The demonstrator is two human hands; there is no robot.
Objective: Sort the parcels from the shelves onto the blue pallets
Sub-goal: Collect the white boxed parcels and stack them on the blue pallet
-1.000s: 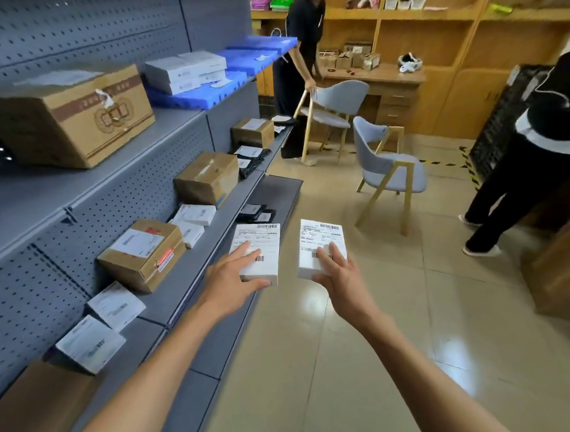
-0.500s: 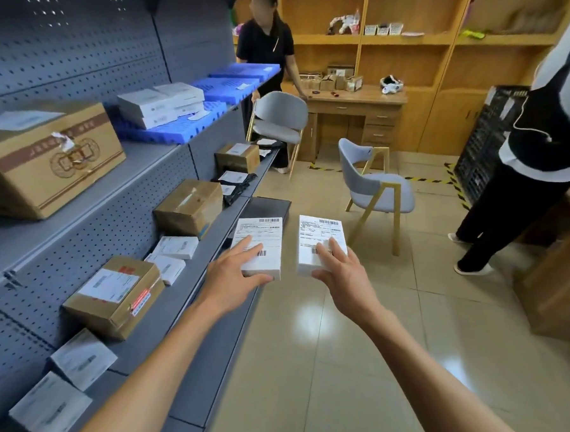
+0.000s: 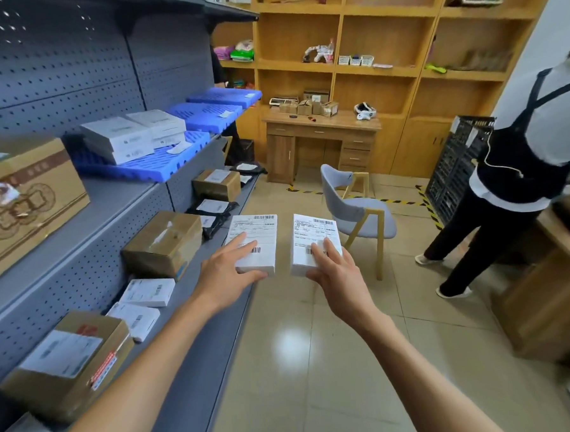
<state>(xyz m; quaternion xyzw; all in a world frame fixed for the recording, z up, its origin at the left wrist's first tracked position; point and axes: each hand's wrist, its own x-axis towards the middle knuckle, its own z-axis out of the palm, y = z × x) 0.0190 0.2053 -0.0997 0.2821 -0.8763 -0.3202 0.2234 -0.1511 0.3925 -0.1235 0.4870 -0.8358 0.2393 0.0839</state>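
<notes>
My left hand (image 3: pixel 226 278) grips a flat white parcel (image 3: pixel 256 232) with a shipping label, held out over the floor beside the shelf edge. My right hand (image 3: pixel 338 275) grips a second white labelled parcel (image 3: pixel 312 234) just to the right of the first. Three blue pallets lie on the upper grey shelf: the nearest blue pallet (image 3: pixel 149 165) carries a stack of white boxes (image 3: pixel 134 136), the middle pallet (image 3: pixel 205 116) and the far pallet (image 3: pixel 224 96) each hold only a small label. More parcels sit on the lower shelf: brown cartons (image 3: pixel 163 243) and small white boxes (image 3: pixel 149 292).
A large brown carton (image 3: pixel 22 203) stands on the upper shelf at left. A grey chair (image 3: pixel 359 212) stands on the tiled floor ahead. A person in black trousers (image 3: pixel 495 218) stands at right beside a black crate (image 3: pixel 456 170). A wooden desk (image 3: pixel 322 141) and shelving fill the back wall.
The view has moved forward along the shelves and tilted up; the blue pallets appear closer. Both hands still hold their parcels side by side. The person at the back has gone behind the shelving.
</notes>
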